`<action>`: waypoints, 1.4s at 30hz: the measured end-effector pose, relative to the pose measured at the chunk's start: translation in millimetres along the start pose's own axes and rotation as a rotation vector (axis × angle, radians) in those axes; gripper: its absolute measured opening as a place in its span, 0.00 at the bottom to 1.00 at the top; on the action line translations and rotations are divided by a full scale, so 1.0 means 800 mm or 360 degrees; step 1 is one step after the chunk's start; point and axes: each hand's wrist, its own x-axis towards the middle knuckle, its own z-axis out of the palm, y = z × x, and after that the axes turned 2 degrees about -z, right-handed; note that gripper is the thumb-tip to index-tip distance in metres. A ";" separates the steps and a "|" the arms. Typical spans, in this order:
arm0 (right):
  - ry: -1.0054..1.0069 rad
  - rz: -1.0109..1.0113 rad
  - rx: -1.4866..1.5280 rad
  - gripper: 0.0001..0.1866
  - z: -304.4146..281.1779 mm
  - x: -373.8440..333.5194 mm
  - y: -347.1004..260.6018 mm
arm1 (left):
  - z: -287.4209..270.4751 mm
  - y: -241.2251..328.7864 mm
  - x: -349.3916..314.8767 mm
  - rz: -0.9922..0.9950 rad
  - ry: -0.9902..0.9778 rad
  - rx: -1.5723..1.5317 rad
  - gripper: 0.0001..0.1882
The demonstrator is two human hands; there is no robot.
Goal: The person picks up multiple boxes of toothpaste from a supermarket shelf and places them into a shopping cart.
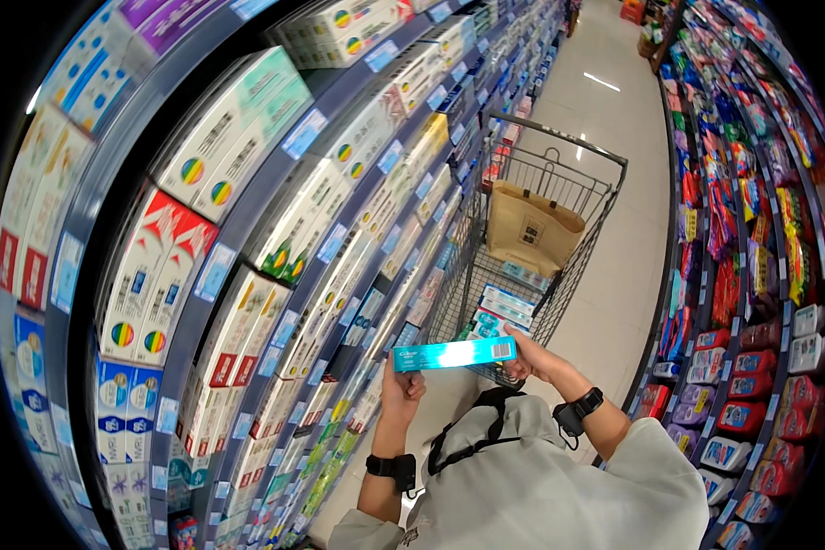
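A long teal toothpaste box [454, 355] is held level in front of my chest, with a barcode near its right end and glare across its middle. My left hand [403, 387] grips the left end, its fingers curled in below the box. My right hand [530, 356] pinches the opposite end. Just beyond the box stands a metal wire shopping cart [559, 138]. Inside it a brown paper bag [533, 227] stands upright, and several small blue and white boxes [508, 307] lie nearer me. The box partly hides the cart's near end.
Along my left runs a tall shelf [190, 293] packed with boxed toothpaste and price tags. On the right another shelf [706, 302] carries colourful bagged goods and red and white packages. Between them the pale tiled floor [605, 110] stretches ahead past the cart.
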 end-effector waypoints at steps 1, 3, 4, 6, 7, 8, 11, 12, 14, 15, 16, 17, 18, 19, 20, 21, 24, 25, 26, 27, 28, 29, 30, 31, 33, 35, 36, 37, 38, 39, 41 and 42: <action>-0.0044 -0.0037 0.0025 0.40 -0.009 0.001 0.000 | 0.011 -0.001 0.005 0.0013 0.0026 0.0046 0.25; 0.0037 -0.0122 0.0255 0.32 -0.021 0.001 0.004 | 0.029 0.001 0.009 -0.0005 0.0005 0.0188 0.25; 0.0127 -0.0179 0.0301 0.30 -0.014 -0.001 -0.001 | 0.038 0.004 0.008 -0.0010 -0.0001 0.0258 0.25; 0.0162 -0.0341 0.0421 0.20 -0.009 -0.011 -0.011 | 0.053 0.012 0.009 -0.0064 0.0176 0.0360 0.26; 0.0100 -0.0378 0.0254 0.20 -0.021 -0.004 -0.003 | 0.058 0.016 0.009 -0.0088 0.0265 0.0414 0.27; 0.0036 -0.0414 0.0085 0.21 -0.039 0.009 0.012 | 0.026 0.015 0.022 -0.0127 0.0163 0.0562 0.24; -0.0377 -0.0317 -0.0557 0.26 -0.052 0.007 -0.001 | 0.024 0.012 0.028 0.0123 0.0130 0.0943 0.21; -0.0606 -0.0297 -0.0616 0.27 -0.052 0.013 -0.007 | 0.011 0.009 0.032 0.0070 0.0158 0.1031 0.21; -0.0972 -0.0307 -0.0713 0.29 -0.043 0.034 -0.003 | 0.008 -0.002 0.034 0.0073 0.0207 0.1164 0.22; -0.1084 -0.0245 -0.0682 0.28 -0.039 0.042 -0.001 | 0.005 -0.008 0.034 0.0075 0.0233 0.1229 0.23; -0.1080 -0.0228 -0.0754 0.28 -0.029 0.056 0.008 | -0.017 -0.016 0.040 0.0107 0.0113 0.1326 0.25; -0.1064 -0.0211 -0.0824 0.28 -0.022 0.071 0.019 | -0.019 -0.018 0.043 0.0096 0.0100 0.1366 0.26; -0.1033 -0.0233 -0.0863 0.27 -0.019 0.090 0.026 | -0.020 -0.023 0.046 0.0086 0.0087 0.1404 0.27; -0.1012 -0.0241 -0.0910 0.27 -0.016 0.107 0.033 | -0.023 -0.030 0.046 0.0076 0.0083 0.1427 0.28; -0.0983 -0.0247 -0.0958 0.27 -0.021 0.124 0.045 | -0.020 -0.036 0.043 0.0147 0.0200 0.1338 0.29; -0.0912 -0.0224 -0.1013 0.28 -0.033 0.143 0.054 | -0.031 -0.044 0.045 0.0258 0.0286 0.1427 0.29; -0.0435 -0.0352 -0.1306 0.32 -0.090 0.227 0.096 | -0.082 -0.053 0.046 0.0515 0.0556 0.1841 0.32; -0.0105 -0.0514 -0.1491 0.32 -0.119 0.252 0.112 | -0.109 -0.055 0.041 0.0457 0.0519 0.1980 0.33; 0.0035 -0.0364 -0.1524 0.32 -0.147 0.276 0.116 | -0.142 -0.058 0.031 0.0404 0.0497 0.2122 0.34; 0.0197 -0.0207 -0.1544 0.31 -0.180 0.295 0.113 | -0.162 -0.055 0.024 0.0340 0.0448 0.2271 0.34; 0.0349 -0.0137 -0.1457 0.26 -0.211 0.307 0.110 | -0.166 -0.055 0.013 0.0250 0.0428 0.2345 0.35; 0.0609 -0.0060 -0.1816 0.22 -0.211 0.297 0.077 | -0.174 -0.069 -0.005 0.0153 0.0455 0.2380 0.35; 0.0839 -0.0103 -0.1861 0.16 -0.236 0.303 0.072 | -0.172 -0.070 -0.016 0.0059 0.0426 0.2452 0.36; 0.1098 -0.0139 -0.1797 0.13 -0.276 0.322 0.094 | -0.170 -0.062 -0.018 0.0014 0.0493 0.2402 0.35; 0.1317 -0.0124 -0.1833 0.11 -0.293 0.324 0.074 | -0.201 -0.084 -0.040 -0.0087 0.0726 0.2223 0.35; 0.1436 -0.0262 -0.1895 0.14 -0.293 0.322 0.070 | -0.228 -0.103 -0.059 -0.0119 0.0907 0.2109 0.36; 0.1446 -0.0304 -0.1892 0.16 -0.287 0.318 0.065 | -0.237 -0.115 -0.068 -0.0167 0.0982 0.2064 0.36; 0.1462 -0.0350 -0.1891 0.18 -0.283 0.315 0.060 | -0.244 -0.127 -0.077 -0.0211 0.1053 0.2014 0.36; 0.1459 -0.0329 -0.1889 0.20 -0.289 0.324 0.075 | -0.254 -0.126 -0.084 -0.0251 0.1037 0.1945 0.36; 0.1338 -0.0253 -0.1868 0.20 -0.294 0.329 0.092 | -0.263 -0.125 -0.091 -0.0291 0.1020 0.1876 0.36; 0.1077 -0.0127 -0.1833 0.20 -0.286 0.336 0.117 | -0.276 -0.124 -0.104 -0.0370 0.1038 0.1743 0.36; 0.0730 0.0002 -0.1891 0.21 -0.277 0.328 0.114 | -0.281 -0.132 -0.109 -0.0419 0.1063 0.1667 0.35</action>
